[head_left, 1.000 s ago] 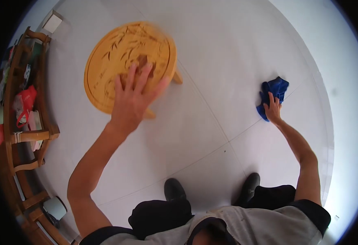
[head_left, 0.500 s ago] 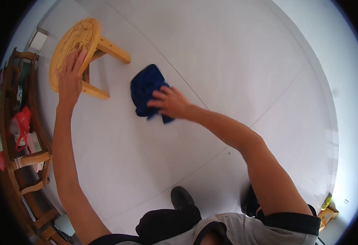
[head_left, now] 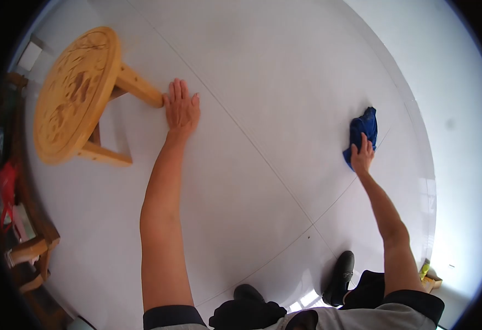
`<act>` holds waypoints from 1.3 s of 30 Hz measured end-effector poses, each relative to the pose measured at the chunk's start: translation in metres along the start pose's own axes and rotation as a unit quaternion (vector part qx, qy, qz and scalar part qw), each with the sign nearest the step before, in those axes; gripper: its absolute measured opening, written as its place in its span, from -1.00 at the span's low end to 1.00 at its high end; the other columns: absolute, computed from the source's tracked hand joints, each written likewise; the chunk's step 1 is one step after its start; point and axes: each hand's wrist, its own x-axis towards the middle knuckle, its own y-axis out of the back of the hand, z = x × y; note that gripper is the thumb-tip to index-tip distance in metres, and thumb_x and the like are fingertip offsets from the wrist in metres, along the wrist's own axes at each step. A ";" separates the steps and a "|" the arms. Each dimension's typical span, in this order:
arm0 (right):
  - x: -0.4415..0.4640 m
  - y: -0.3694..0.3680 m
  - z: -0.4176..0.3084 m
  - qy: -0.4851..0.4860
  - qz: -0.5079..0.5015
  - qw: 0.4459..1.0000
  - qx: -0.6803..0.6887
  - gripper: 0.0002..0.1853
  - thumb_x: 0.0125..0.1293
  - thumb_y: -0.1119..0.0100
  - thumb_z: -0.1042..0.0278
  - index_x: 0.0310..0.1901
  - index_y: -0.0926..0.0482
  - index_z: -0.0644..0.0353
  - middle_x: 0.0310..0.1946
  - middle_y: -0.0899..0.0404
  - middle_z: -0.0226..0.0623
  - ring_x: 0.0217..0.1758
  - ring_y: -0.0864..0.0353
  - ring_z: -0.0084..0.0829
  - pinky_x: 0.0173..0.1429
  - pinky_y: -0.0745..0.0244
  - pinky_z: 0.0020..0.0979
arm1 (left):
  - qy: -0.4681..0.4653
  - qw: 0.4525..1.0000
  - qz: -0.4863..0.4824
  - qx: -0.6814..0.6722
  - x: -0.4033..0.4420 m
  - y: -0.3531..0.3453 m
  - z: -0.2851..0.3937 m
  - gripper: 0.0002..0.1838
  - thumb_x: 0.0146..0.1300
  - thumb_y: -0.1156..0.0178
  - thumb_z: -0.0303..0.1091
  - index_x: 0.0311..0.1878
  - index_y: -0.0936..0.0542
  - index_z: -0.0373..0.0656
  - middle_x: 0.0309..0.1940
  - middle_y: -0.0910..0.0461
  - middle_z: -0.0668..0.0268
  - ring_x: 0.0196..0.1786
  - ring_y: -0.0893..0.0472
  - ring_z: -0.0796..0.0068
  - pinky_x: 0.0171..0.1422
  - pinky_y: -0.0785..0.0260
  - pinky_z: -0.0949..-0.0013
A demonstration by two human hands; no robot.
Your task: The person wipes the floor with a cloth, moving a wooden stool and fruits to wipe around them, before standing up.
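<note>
Stool (head_left: pixel 75 96) at upper left, blue cloth (head_left: pixel 363 126) at right under the right hand (head_left: pixel 364 157)

The pale tiled floor (head_left: pixel 241 165) fills most of the frame, crossed by thin joints that meet right of centre. A white wall (head_left: pixel 461 159) runs down the right side. Wooden furniture (head_left: pixel 44 234) with items inside it stands along the dim left edge.

The round stool has a yellowish wooden seat with dark carved-looking patterns. Two of its legs show clearly, reaching from the seat toward the middle of the frame.

A grey shirt (head_left: pixel 356 319) with dark sleeve ends shows at the bottom edge. The bunched cloth lies on the floor right of centre, well apart from the stool.

Of the two dark shoes, the right one (head_left: pixel 339 278) shows more fully. The left hand (head_left: pixel 182 110), upper left of centre, is spread flat, back upward, holding nothing; its little finger is just beside a stool leg's end, and whether they touch cannot be told. The right hand lies over the cloth's lower part; whether its fingers grip or only press is unclear.

Smaller still are a red bag (head_left: pixel 6 187) at left and a white box (head_left: pixel 30 56) at upper left.
</note>
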 end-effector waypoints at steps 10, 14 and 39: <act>0.026 -0.015 -0.383 0.382 -0.083 0.893 0.224 -0.37 -0.09 -0.21 0.31 0.11 -0.28 -0.17 0.09 -0.26 -0.27 0.19 -0.11 -0.17 0.22 -0.05 -0.12 | 0.028 0.993 0.039 -0.109 -0.006 0.012 -0.003 -0.48 0.24 0.16 -0.30 0.23 -0.08 -0.32 0.24 -0.10 0.05 0.32 -0.04 0.16 0.35 0.16 0.08; 0.037 0.001 -0.404 0.426 -0.173 0.868 0.191 -0.43 -0.05 -0.21 0.34 0.07 -0.31 -0.23 0.09 -0.24 -0.32 0.24 -0.10 -0.20 0.08 -0.27 -0.16 | 0.038 0.994 0.036 -0.094 -0.005 0.013 -0.004 -0.49 0.21 0.15 -0.38 0.22 -0.08 -0.29 0.22 -0.11 0.06 0.30 -0.07 0.15 0.33 0.10 0.08; 0.456 -0.138 -0.415 0.159 -0.035 0.966 0.200 -0.29 0.05 -0.01 -0.01 0.21 -0.10 0.14 0.18 -0.17 -0.08 0.24 -0.11 -0.04 0.25 0.01 -0.09 | 0.067 0.990 -0.097 -0.074 0.001 0.025 0.005 -0.48 0.12 0.12 -0.42 0.18 -0.15 -0.35 0.23 -0.07 -0.04 0.30 -0.06 -0.02 0.29 0.12 -0.09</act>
